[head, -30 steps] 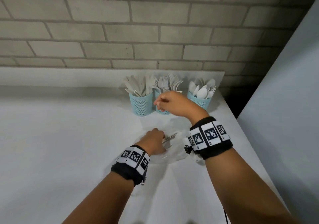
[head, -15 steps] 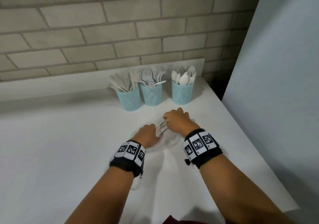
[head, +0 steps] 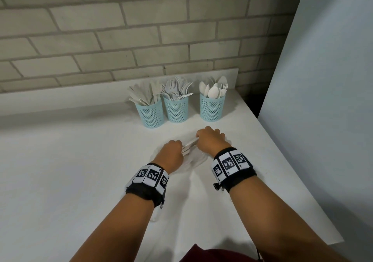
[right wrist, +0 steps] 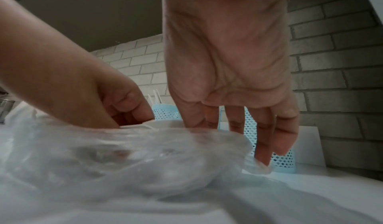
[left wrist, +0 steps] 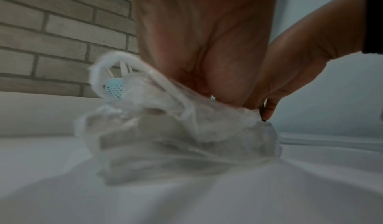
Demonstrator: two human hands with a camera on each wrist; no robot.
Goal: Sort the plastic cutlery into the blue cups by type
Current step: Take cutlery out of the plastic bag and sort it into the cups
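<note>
Three blue mesh cups stand at the back of the white table: knives [head: 150, 114], forks [head: 176, 109] and spoons [head: 212, 108]. In front of them lies a crumpled clear plastic bag [head: 191, 161] [left wrist: 176, 137] [right wrist: 124, 154]. My left hand [head: 172, 151] [right wrist: 93, 96] grips the bag with its fingers curled into it. White cutlery handles [head: 188, 146] stick out between the two hands. My right hand [head: 210, 140] [right wrist: 228, 80] reaches down and pinches at those handles by the bag's mouth. What else the bag holds is hidden.
A grey brick wall [head: 141, 39] runs behind the cups. A pale panel [head: 323, 100] stands along the right, close to the table's right edge [head: 292, 172]. Bare white table [head: 60, 170] stretches to the left of the hands.
My right hand came down from the fork cup to the bag and took hold at the handles. The left hand stayed on the bag. The head view shifted.
</note>
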